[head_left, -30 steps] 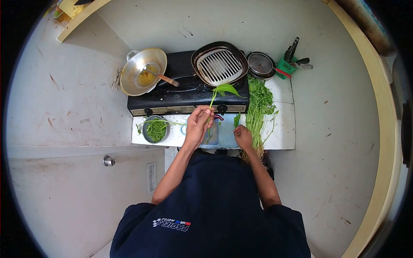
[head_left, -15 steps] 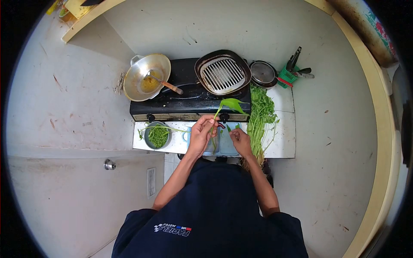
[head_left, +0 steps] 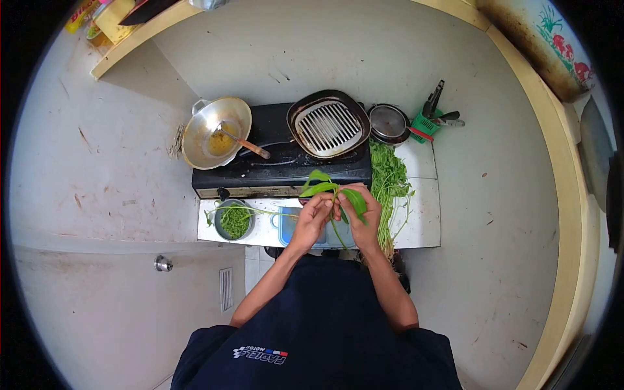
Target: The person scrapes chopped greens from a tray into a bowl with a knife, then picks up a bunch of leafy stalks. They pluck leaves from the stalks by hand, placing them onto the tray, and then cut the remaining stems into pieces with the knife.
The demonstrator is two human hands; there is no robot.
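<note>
A leafy stem of what looks like water spinach point(head_left: 320, 188) is held up in front of me, its leaves fanned out over the fingers. My left hand point(head_left: 313, 222) pinches the stem between thumb and fingertips. Close against it, my right hand point(head_left: 365, 213) has its fingers closed round leaves of the same stem. The stem's lower end hangs down between the hands. Beneath them lies a light-blue board or tray point(head_left: 284, 229), mostly covered by the hands. To its left stands a grey bowl point(head_left: 220, 227) of small green pieces point(head_left: 236, 221), with a long stem lying across it.
Behind the hands, a black stove point(head_left: 273, 170) carries a wok point(head_left: 195, 140) with a wooden-handled ladle point(head_left: 253, 148) and a grill pan point(head_left: 294, 140). A bundle of greens point(head_left: 388, 179) lies on the right, near a small lidded pan point(head_left: 389, 121) and a green utensil basket point(head_left: 426, 125).
My right hand has come up from above the board to the leaves beside my left hand. The held stem sits lower, its leaves now spread to both sides. The view has shifted slightly.
</note>
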